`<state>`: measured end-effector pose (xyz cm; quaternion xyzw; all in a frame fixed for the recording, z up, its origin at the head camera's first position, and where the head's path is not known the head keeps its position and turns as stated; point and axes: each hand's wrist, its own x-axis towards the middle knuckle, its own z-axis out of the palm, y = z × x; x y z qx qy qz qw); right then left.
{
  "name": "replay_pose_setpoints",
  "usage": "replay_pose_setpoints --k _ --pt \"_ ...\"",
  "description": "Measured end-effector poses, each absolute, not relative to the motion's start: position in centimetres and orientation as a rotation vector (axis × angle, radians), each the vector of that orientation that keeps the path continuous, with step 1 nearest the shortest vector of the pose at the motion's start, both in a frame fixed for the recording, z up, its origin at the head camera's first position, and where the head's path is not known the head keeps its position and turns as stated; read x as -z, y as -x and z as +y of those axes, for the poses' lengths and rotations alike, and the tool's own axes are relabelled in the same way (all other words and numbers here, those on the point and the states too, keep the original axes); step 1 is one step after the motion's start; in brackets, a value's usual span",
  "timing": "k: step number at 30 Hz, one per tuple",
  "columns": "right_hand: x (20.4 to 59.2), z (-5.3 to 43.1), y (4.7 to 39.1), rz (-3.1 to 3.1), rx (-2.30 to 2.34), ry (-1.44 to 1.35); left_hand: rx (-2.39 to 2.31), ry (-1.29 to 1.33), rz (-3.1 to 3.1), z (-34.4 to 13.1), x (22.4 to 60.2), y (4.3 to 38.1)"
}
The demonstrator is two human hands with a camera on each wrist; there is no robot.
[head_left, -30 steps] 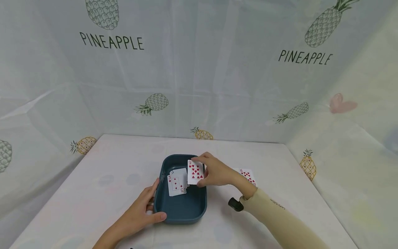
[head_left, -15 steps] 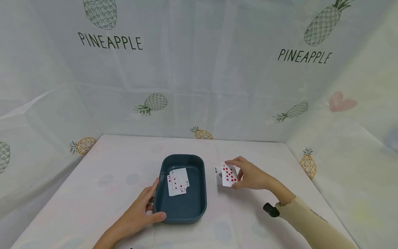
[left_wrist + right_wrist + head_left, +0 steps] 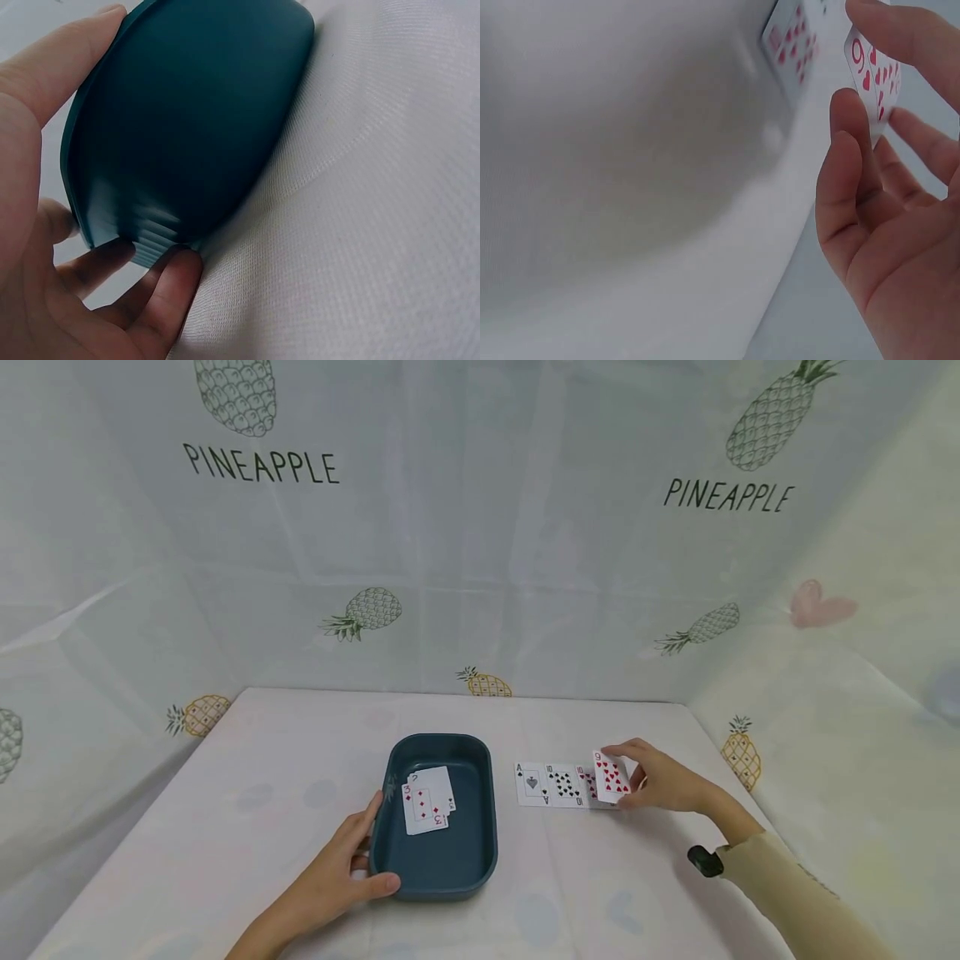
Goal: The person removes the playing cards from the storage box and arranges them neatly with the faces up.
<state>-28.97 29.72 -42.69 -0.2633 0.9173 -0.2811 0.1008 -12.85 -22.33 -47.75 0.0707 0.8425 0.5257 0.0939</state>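
My right hand (image 3: pixel 667 781) pinches a nine of hearts playing card (image 3: pixel 611 778) by its edges, between thumb and fingers. The card is slightly raised and tilted over the right end of a row on the table. In that row lie an ace of spades (image 3: pixel 532 784), a black ten (image 3: pixel 564 786) and a red ten (image 3: pixel 587 779), partly hidden by the held card. My left hand (image 3: pixel 341 868) grips the left side and near corner of a dark blue tray (image 3: pixel 442 868). Inside, a three of diamonds (image 3: pixel 424 810) overlaps another card (image 3: pixel 441 779).
A pale cloth with faint coloured dots covers the table (image 3: pixel 300 752). Curtains (image 3: pixel 525 527) printed with pineapples close off the back and sides. On the right forearm, a black strap piece (image 3: pixel 705 861) shows below the sleeve.
My right hand has carried the nine of hearts from above the tray to the right, over the row's right end. The left hand stays on the tray.
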Motion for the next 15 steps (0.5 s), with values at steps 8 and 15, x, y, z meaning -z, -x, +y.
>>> replay_pose_setpoints --k 8,15 --pt "43.4 32.6 29.9 2.68 0.791 0.724 -1.587 -0.24 2.48 -22.4 47.7 12.7" --pt "43.9 33.3 30.1 2.656 0.751 0.676 -1.599 -0.238 2.466 -22.4 47.8 12.7"
